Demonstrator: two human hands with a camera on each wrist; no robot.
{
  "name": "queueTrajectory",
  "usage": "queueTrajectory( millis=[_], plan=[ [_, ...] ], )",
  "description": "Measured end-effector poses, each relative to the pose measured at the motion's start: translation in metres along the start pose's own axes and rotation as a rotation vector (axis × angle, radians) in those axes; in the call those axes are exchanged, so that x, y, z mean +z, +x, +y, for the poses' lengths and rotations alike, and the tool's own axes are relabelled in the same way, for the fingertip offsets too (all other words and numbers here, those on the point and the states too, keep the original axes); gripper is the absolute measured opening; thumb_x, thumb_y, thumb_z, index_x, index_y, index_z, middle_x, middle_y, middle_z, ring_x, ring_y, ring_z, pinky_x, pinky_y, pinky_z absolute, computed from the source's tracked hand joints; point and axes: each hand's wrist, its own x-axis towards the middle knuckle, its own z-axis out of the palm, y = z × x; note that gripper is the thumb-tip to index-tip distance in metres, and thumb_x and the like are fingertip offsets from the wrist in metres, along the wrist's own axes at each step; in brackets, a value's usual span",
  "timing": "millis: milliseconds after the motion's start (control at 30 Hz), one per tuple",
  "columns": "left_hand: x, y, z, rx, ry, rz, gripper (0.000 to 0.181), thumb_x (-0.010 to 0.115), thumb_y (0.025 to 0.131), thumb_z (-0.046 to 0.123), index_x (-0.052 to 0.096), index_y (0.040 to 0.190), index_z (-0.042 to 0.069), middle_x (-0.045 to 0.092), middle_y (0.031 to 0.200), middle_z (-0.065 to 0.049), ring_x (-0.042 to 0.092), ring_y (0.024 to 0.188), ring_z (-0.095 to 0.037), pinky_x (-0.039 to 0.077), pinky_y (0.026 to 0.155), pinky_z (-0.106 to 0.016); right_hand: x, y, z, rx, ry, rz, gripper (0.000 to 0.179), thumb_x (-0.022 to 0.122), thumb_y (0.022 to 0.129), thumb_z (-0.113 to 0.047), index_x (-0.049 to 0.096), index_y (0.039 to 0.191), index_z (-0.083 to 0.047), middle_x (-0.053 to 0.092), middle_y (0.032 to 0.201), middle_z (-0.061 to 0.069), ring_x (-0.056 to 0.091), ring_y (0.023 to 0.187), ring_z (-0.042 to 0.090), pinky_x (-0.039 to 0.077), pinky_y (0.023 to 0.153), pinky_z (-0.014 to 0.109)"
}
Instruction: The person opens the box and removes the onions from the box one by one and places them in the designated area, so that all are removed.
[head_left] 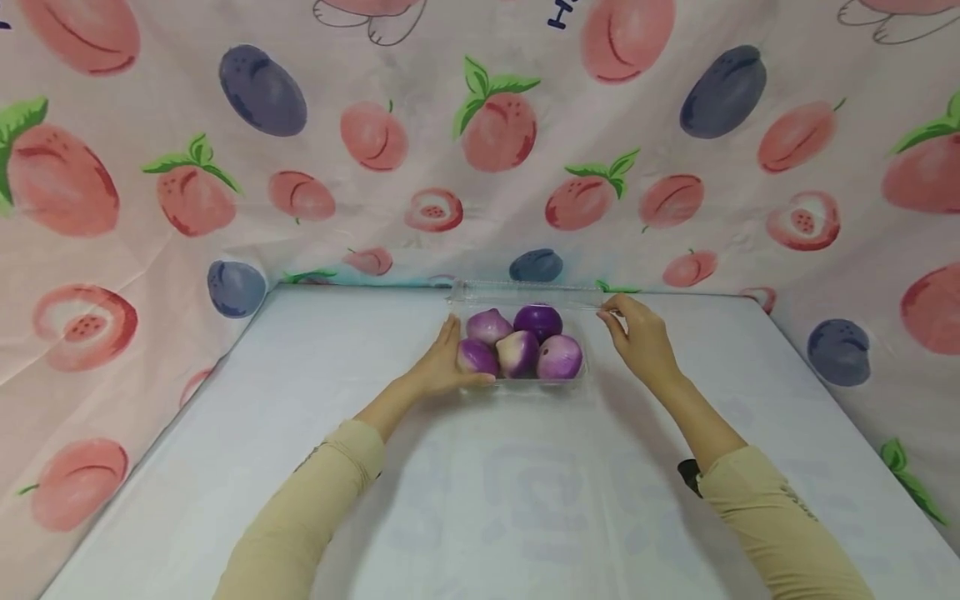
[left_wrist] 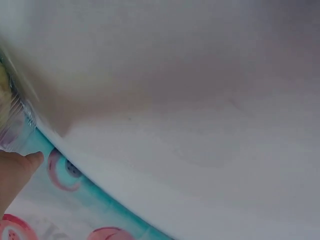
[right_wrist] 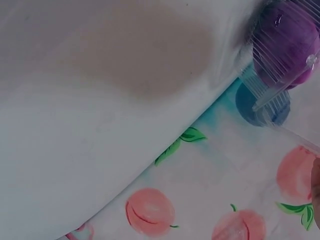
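Note:
A clear plastic clamshell box (head_left: pixel 525 385) sits on the white table with several peeled purple onions (head_left: pixel 558 357) in it. Its see-through lid (head_left: pixel 525 293) is raised along the far side. My left hand (head_left: pixel 442 362) holds the box at its left end, fingers along the left wall and thumb at the front rim. At the right, my right hand (head_left: pixel 637 333) pinches the lid's corner between thumb and fingers. In the left wrist view, only a bit of the left hand (left_wrist: pixel 17 172) shows beside the box's ribbed wall. The right wrist view catches one dark purple onion (right_wrist: pixel 285 42) behind clear plastic.
The white table (head_left: pixel 517 500) reaches back to a hanging cloth (head_left: pixel 450 100) printed with peaches and plums. That cloth rises close behind the box and along both sides of the table. A dark band (head_left: pixel 690 477) shows at the right sleeve's cuff.

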Motion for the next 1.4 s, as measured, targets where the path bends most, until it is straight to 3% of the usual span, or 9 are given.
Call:
queueTrajectory(
  millis=[367,533,600,700,833,1000,1133,1267,1400],
  plan=[
    [0.006,-0.014,0.006,0.018,-0.018,0.008,0.126,0.065,0.073,0.067,-0.007,0.148,-0.005,-0.015,0.157,-0.019,-0.006,0.146,-0.032,0.012,0.119,-0.044,-0.012,0.009,-0.001,0.078,0.039,-0.015,0.010,0.066,0.085,-0.003,0.060,0.090,0.003,0.068,0.084,0.020,0.066,0.082,0.037,0.051,0.077,0.050],
    [0.007,-0.024,0.008,0.013,-0.067,-0.021,0.127,0.067,0.073,0.065,-0.011,0.148,-0.003,-0.020,0.156,-0.019,-0.009,0.145,-0.032,0.012,0.118,-0.047,-0.014,0.014,-0.004,0.110,0.053,0.006,0.012,0.066,0.086,-0.004,0.058,0.090,0.004,0.068,0.082,0.022,0.066,0.080,0.039,0.052,0.075,0.051],
    [0.007,-0.028,0.008,0.011,-0.092,-0.044,0.128,0.067,0.073,0.065,-0.013,0.147,-0.002,-0.022,0.155,-0.018,-0.011,0.145,-0.032,0.012,0.118,-0.048,-0.014,0.017,-0.005,0.133,0.073,0.008,0.013,0.066,0.087,-0.006,0.058,0.091,0.004,0.068,0.082,0.022,0.067,0.080,0.038,0.052,0.072,0.047],
    [0.005,-0.035,0.007,0.014,-0.131,-0.070,0.130,0.068,0.073,0.065,-0.015,0.147,-0.003,-0.024,0.154,-0.019,-0.012,0.144,-0.033,0.013,0.117,-0.049,-0.012,0.020,-0.007,0.177,0.123,-0.007,0.016,0.065,0.089,-0.009,0.058,0.093,0.005,0.068,0.085,0.021,0.067,0.081,0.035,0.053,0.071,0.026],
    [0.005,-0.042,0.006,0.014,-0.172,-0.085,0.130,0.070,0.072,0.062,-0.014,0.147,-0.003,-0.024,0.154,-0.019,-0.014,0.145,-0.031,0.011,0.117,-0.048,-0.008,0.022,-0.006,0.226,0.180,-0.025,0.018,0.065,0.089,-0.009,0.056,0.095,0.005,0.067,0.088,0.019,0.066,0.081,0.022,0.041,0.070,0.002],
    [0.008,-0.051,0.013,0.006,-0.186,-0.076,0.130,0.070,0.072,0.062,-0.013,0.147,-0.005,-0.023,0.154,-0.020,-0.014,0.144,-0.032,0.012,0.117,-0.049,-0.001,0.021,0.000,0.261,0.196,-0.029,0.014,0.062,0.089,-0.003,0.055,0.096,0.006,0.067,0.091,0.021,0.058,0.080,0.000,0.039,0.069,0.000],
    [0.009,-0.056,0.018,0.002,-0.131,-0.043,0.127,0.070,0.072,0.061,-0.007,0.147,-0.007,-0.016,0.156,-0.021,-0.007,0.145,-0.035,0.016,0.117,-0.048,0.004,0.022,0.005,0.271,0.209,-0.040,0.011,0.058,0.092,-0.003,0.055,0.096,0.008,0.068,0.090,0.024,0.065,0.081,0.019,0.038,0.069,-0.001],
    [0.008,-0.059,0.019,0.000,-0.067,0.023,0.125,0.075,0.069,0.058,0.004,0.149,-0.005,0.000,0.158,-0.021,0.004,0.146,-0.036,0.025,0.114,-0.051,0.007,0.025,0.010,0.307,0.251,-0.042,0.015,0.053,0.096,-0.007,0.056,0.097,0.008,0.068,0.092,0.026,0.067,0.086,0.037,0.040,0.069,-0.001],
    [0.007,-0.060,0.018,-0.012,-0.042,0.045,0.127,0.078,0.064,0.058,0.007,0.150,-0.003,0.007,0.158,-0.019,0.011,0.145,-0.035,0.034,0.109,-0.052,0.011,0.025,0.014,0.333,0.276,-0.075,0.020,0.049,0.098,-0.010,0.055,0.098,0.009,0.068,0.095,0.027,0.067,0.090,0.040,0.054,0.075,0.014]
  ],
)
